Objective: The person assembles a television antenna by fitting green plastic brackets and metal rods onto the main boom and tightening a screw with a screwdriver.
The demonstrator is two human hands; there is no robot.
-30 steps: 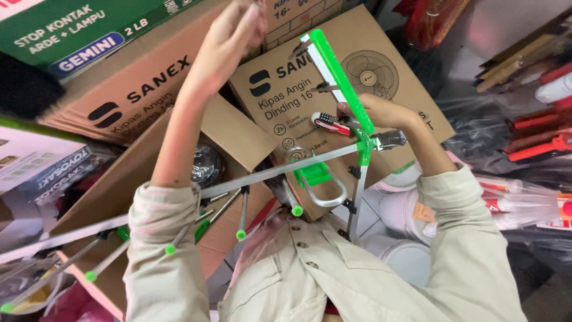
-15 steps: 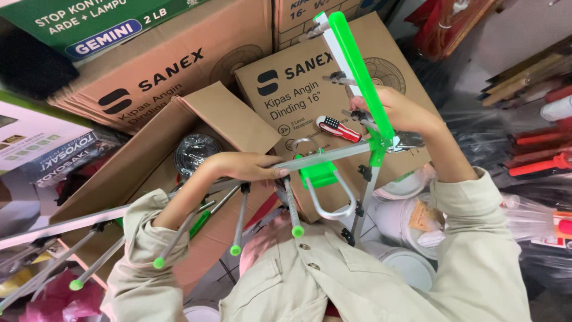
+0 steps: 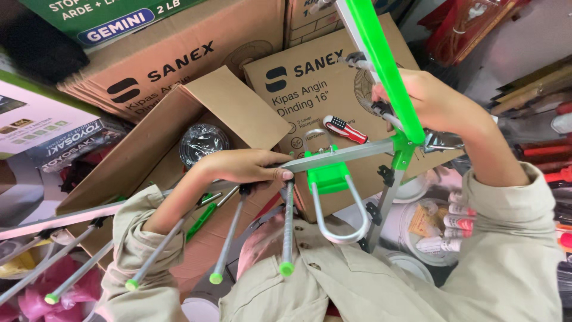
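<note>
Both hands, left hand (image 3: 247, 166) and right hand (image 3: 432, 101), grip an antenna (image 3: 339, 156) (stacked cardboard boxes (image 3: 196, 65) behind).

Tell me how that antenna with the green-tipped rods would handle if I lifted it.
The antenna looks light, being thin metal bar and plastic. Its long rods would probably flex and snag on the boxes. Both hands hold it, left hand and right hand, suggesting it's awkward.
</note>
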